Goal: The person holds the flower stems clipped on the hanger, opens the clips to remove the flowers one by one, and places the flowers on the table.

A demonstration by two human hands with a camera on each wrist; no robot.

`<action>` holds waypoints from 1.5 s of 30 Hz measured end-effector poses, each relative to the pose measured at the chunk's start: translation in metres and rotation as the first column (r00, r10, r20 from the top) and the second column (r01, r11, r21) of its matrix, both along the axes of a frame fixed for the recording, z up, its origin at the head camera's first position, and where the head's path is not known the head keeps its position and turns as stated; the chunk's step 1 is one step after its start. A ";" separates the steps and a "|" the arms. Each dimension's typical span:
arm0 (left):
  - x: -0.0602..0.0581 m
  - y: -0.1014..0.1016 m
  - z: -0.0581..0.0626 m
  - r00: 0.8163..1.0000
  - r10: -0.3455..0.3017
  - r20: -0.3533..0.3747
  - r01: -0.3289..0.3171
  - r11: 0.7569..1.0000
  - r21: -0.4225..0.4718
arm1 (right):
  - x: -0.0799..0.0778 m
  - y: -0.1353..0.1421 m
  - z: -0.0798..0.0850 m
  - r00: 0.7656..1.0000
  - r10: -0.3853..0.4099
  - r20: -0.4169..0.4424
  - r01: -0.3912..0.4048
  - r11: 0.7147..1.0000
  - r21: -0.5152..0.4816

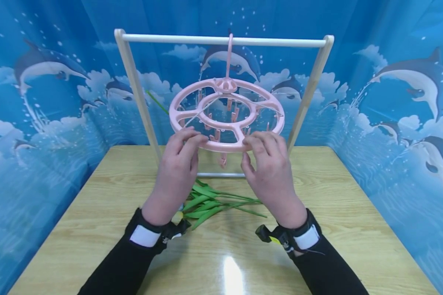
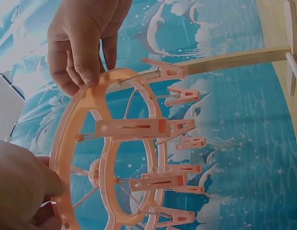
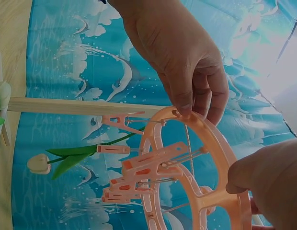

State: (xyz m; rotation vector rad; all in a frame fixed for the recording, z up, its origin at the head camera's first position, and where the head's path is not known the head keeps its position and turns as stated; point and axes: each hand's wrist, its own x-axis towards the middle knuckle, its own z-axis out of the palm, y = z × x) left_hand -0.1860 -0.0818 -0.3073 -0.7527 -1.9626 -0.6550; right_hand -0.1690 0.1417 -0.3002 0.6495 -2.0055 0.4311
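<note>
A pink round clip hanger [image 1: 221, 146] hangs by its hook from the rack's top bar, its ring tilted toward me. My left hand [image 1: 176, 168] pinches the near left rim between fingers and thumb. On the near right rim, my right hand [image 1: 271, 168] has the same kind of pinch, thumb underneath. Several pink clothespins [image 2: 131, 128] dangle under the ring on short cords. One clothespin [image 3: 113, 149] has a white tulip [image 3: 38, 164] by its green stem, the bloom hanging down. Below the hands, a bunch of tulips [image 1: 210, 203] lies on the table, its blooms mostly hidden by the left wrist.
The rack has a white top bar [image 1: 177, 39], wooden side legs [image 1: 311, 90] and a low crossbar [image 1: 221, 175] behind the tulips. It stands on a wood-grain table [image 1: 339, 229]. Blue dolphin-print curtains [image 1: 402, 123] enclose the back and both sides.
</note>
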 end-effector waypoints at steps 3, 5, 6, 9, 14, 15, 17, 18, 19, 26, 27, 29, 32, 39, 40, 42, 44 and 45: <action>0.002 0.001 -0.001 1.000 -0.006 -0.003 0.006 1.000 -0.007 | 0.000 -0.001 -0.001 1.000 0.004 -0.006 -0.004 1.000 0.002; 0.003 0.002 -0.002 1.000 -0.014 -0.004 0.014 1.000 -0.016 | 0.000 -0.001 -0.002 1.000 0.011 -0.008 -0.011 1.000 0.002; 0.003 0.003 -0.003 1.000 -0.019 -0.008 0.019 1.000 -0.019 | -0.001 -0.002 -0.002 1.000 0.014 -0.009 -0.014 1.000 0.003; 0.005 0.005 -0.004 0.999 -0.037 -0.016 0.037 0.999 -0.027 | -0.001 -0.003 -0.003 0.999 0.032 -0.015 -0.032 0.999 0.002; 0.007 0.008 -0.004 0.996 -0.080 -0.029 0.079 0.996 -0.049 | -0.002 -0.006 -0.004 0.997 0.068 -0.044 -0.068 0.998 -0.001; 0.007 0.009 -0.004 0.996 -0.090 -0.030 0.088 0.995 -0.052 | -0.002 -0.006 -0.004 0.996 0.071 -0.050 -0.071 0.997 0.000; 0.007 0.010 -0.004 0.994 -0.099 -0.037 0.097 0.994 -0.053 | -0.002 -0.007 -0.004 0.995 0.075 -0.059 -0.075 0.997 0.003; 0.006 0.010 -0.004 0.994 -0.103 -0.041 0.101 0.994 -0.052 | -0.002 -0.008 -0.004 0.995 0.074 -0.062 -0.074 0.997 0.005; 0.006 0.010 -0.004 0.993 -0.105 -0.044 0.103 0.993 -0.049 | -0.002 -0.008 -0.004 0.995 0.073 -0.065 -0.072 0.997 0.008; 0.008 0.009 -0.003 0.993 -0.105 -0.055 0.101 0.993 -0.056 | 0.000 -0.009 -0.004 0.995 0.064 -0.074 -0.064 0.998 0.013; 0.007 0.009 -0.003 0.994 -0.098 -0.055 0.095 0.994 -0.061 | 0.000 -0.009 -0.004 0.995 0.063 -0.075 -0.062 0.998 0.012; 0.007 0.008 -0.004 0.994 -0.090 -0.055 0.086 0.994 -0.063 | 0.000 -0.009 -0.003 0.995 0.058 -0.076 -0.057 0.998 0.012; 0.005 0.005 -0.005 0.996 -0.076 -0.055 0.073 0.996 -0.059 | 0.000 -0.009 -0.003 0.996 0.053 -0.074 -0.052 0.999 0.016; -0.002 -0.003 -0.002 0.995 -0.066 -0.076 0.065 0.998 -0.010 | 0.000 -0.006 -0.001 0.995 0.048 -0.084 -0.048 0.999 0.010; -0.003 -0.004 -0.002 0.995 -0.061 -0.079 0.061 0.998 -0.008 | 0.000 -0.006 -0.001 0.995 0.050 -0.085 -0.049 0.999 0.009; -0.004 -0.006 -0.001 0.995 -0.058 -0.081 0.058 0.998 -0.008 | -0.001 -0.006 -0.001 0.996 0.051 -0.079 -0.050 0.999 0.008; -0.004 -0.008 -0.001 0.996 -0.049 -0.078 0.048 0.999 -0.011 | -0.001 -0.006 -0.002 0.996 0.052 -0.073 -0.051 0.999 0.009; -0.004 -0.008 -0.002 0.996 -0.046 -0.076 0.045 0.999 -0.016 | -0.001 -0.006 -0.002 0.996 0.052 -0.068 -0.052 0.999 0.007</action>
